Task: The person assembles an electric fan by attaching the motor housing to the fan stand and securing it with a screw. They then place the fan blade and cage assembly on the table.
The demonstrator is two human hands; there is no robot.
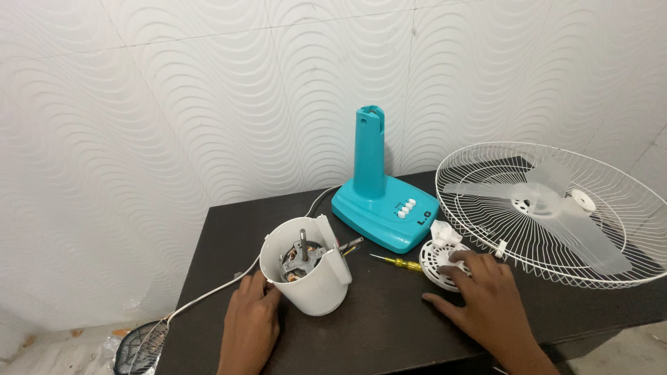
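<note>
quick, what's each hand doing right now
Left hand: closed around the white motor housing.
Right hand: open, resting flat on the round white vented cover, not gripping it.

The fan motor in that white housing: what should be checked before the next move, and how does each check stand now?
1. White motor housing steadied by left hand: ok.
2. Motor shaft exposed, upright: ok.
3. Yellow screwdriver within reach, lying free between the hands: ok.
4. White round cap under right hand fingers: ok.
5. Fan grille overhangs the black table edge: not ok.
6. Power cord unplugged: cannot tell.
</note>
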